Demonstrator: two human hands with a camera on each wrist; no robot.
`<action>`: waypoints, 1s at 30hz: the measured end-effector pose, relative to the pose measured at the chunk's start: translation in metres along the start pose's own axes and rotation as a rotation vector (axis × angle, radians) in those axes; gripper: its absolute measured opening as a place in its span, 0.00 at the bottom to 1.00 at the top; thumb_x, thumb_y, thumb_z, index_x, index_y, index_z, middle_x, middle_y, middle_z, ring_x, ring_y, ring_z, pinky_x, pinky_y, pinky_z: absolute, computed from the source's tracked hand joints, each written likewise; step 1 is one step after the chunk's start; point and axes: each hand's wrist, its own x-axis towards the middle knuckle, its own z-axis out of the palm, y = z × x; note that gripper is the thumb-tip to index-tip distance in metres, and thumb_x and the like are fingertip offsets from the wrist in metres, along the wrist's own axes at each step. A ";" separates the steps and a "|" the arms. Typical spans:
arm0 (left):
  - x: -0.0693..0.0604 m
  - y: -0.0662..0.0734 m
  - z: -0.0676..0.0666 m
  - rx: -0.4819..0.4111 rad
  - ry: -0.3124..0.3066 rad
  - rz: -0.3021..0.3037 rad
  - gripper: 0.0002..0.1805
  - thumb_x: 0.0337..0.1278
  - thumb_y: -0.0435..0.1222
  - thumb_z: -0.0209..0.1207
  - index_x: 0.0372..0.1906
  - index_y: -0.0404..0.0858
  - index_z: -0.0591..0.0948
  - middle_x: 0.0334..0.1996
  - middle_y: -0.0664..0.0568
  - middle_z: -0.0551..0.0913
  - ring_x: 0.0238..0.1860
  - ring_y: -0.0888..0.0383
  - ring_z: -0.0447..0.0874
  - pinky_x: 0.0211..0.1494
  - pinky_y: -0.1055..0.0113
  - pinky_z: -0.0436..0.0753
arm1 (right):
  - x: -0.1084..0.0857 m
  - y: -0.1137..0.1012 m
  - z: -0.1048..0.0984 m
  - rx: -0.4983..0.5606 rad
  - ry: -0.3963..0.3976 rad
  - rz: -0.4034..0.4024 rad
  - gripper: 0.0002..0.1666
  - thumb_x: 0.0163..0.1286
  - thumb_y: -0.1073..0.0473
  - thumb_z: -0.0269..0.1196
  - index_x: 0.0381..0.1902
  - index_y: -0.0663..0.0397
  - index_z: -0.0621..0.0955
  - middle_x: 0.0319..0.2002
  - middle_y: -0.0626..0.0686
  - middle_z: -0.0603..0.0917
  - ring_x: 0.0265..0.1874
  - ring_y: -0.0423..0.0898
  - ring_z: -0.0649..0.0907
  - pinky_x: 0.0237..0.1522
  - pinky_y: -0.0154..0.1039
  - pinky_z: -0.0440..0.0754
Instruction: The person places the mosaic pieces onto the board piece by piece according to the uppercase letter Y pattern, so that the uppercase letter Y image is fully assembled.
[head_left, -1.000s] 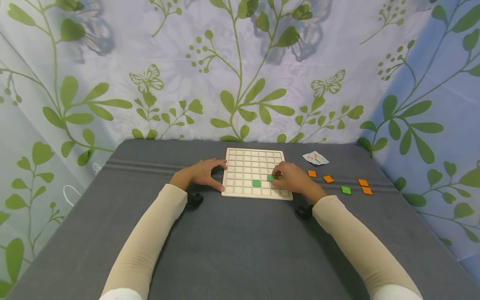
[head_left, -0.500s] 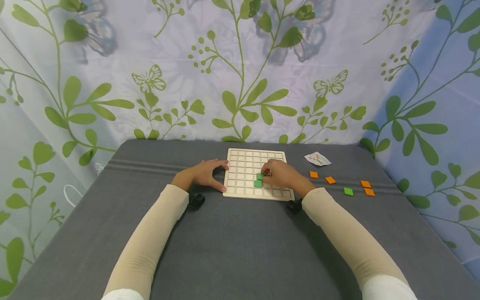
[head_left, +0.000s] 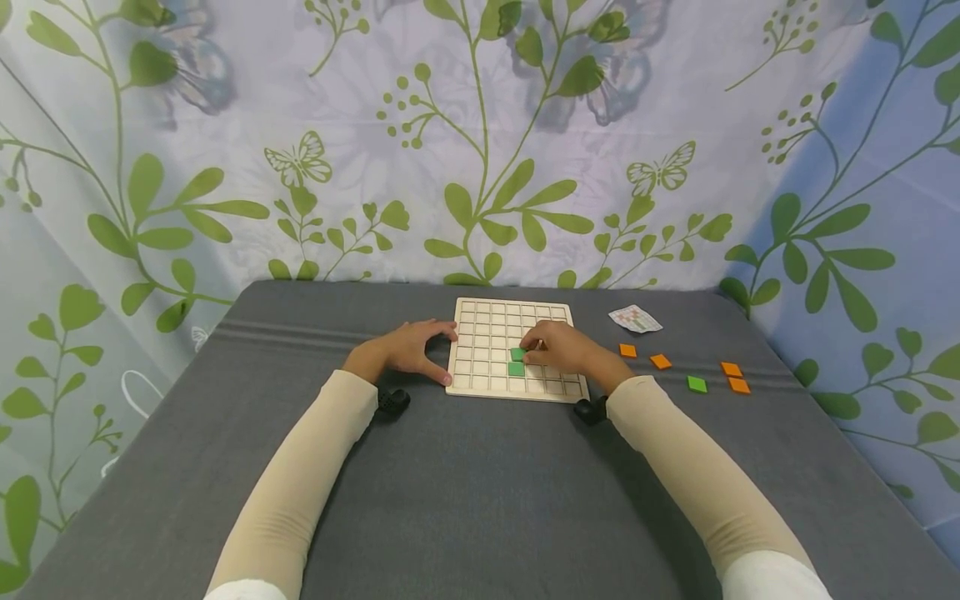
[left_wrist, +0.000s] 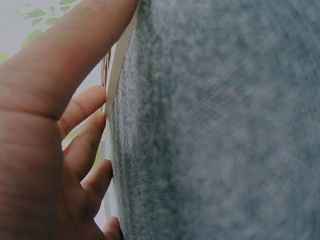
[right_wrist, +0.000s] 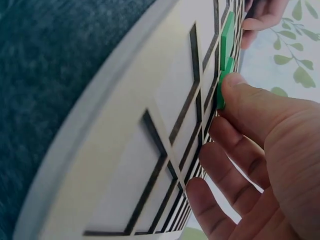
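Observation:
A light wooden grid board [head_left: 480, 390] lies on the grey table in the head view. My left hand [head_left: 408, 346] rests against its left side, thumb and fingers spread apart along the edge. The left wrist view shows the fingertips touching the board's thin edge [left_wrist: 116, 75]. Over the board, my right hand [head_left: 566, 347] pinches a green square tile [head_left: 517, 354] just behind another green tile [head_left: 516, 368] lying in the grid. In the right wrist view, the thumb presses the held tile [right_wrist: 220, 92] near the other one; its far side is hidden.
Right of the board, several orange tiles [head_left: 660, 361] and one lighter green tile [head_left: 697, 384] lie on the table [head_left: 480, 492]. A small printed paper [head_left: 635, 317] with a coloured grid lies farther back. A patterned curtain [head_left: 360, 142] hangs behind the table.
My right hand has moved left across the board with the green tile, to just behind the other green tile, and has hardly moved since. The left hand stays at the board's edge.

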 end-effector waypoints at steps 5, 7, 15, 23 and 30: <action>0.000 0.001 -0.001 0.001 -0.005 -0.004 0.43 0.48 0.57 0.75 0.67 0.47 0.72 0.79 0.54 0.57 0.80 0.46 0.45 0.75 0.36 0.40 | 0.001 0.000 0.003 0.000 0.010 0.011 0.15 0.72 0.56 0.68 0.53 0.55 0.85 0.48 0.51 0.82 0.45 0.50 0.83 0.48 0.47 0.83; 0.000 0.001 0.000 0.002 -0.006 -0.005 0.43 0.48 0.58 0.75 0.67 0.47 0.72 0.79 0.54 0.57 0.80 0.47 0.45 0.75 0.36 0.40 | 0.002 0.000 0.004 -0.009 0.009 0.015 0.15 0.72 0.55 0.68 0.52 0.54 0.85 0.47 0.51 0.82 0.45 0.49 0.83 0.47 0.47 0.83; 0.000 0.001 0.000 0.003 -0.006 -0.008 0.42 0.48 0.58 0.74 0.67 0.47 0.72 0.79 0.54 0.57 0.79 0.47 0.45 0.75 0.35 0.40 | 0.001 0.000 0.005 -0.006 0.020 0.016 0.15 0.72 0.55 0.67 0.52 0.54 0.86 0.46 0.50 0.82 0.42 0.48 0.82 0.46 0.47 0.82; -0.001 0.001 0.000 -0.010 -0.003 -0.004 0.43 0.47 0.57 0.75 0.67 0.46 0.72 0.79 0.53 0.57 0.79 0.47 0.46 0.75 0.35 0.40 | -0.023 0.015 -0.003 -0.023 0.074 0.079 0.20 0.75 0.54 0.63 0.59 0.59 0.82 0.47 0.52 0.83 0.40 0.48 0.82 0.42 0.48 0.82; 0.001 -0.002 -0.002 -0.010 -0.012 -0.003 0.43 0.47 0.58 0.75 0.67 0.46 0.72 0.79 0.52 0.57 0.79 0.46 0.45 0.75 0.35 0.39 | -0.074 0.045 -0.023 -0.169 0.146 0.179 0.20 0.74 0.54 0.65 0.56 0.61 0.83 0.49 0.58 0.83 0.45 0.55 0.83 0.45 0.54 0.81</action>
